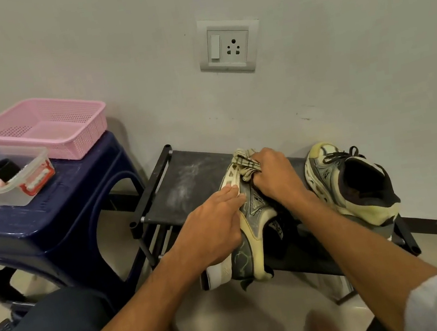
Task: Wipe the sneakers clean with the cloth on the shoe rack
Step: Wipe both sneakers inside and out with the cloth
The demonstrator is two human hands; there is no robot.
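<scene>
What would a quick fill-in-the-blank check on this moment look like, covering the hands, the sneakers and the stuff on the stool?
1. The right hand grips a bunched ____ at the toe of the near sneaker.
2. The left hand, fingers straight, presses on that same ____.
3. The second sneaker stands on the shoe rack to the ____ of the near one.
4. The pink basket sits on the blue ____.
Missing words: cloth; sneaker; right; stool.
</scene>
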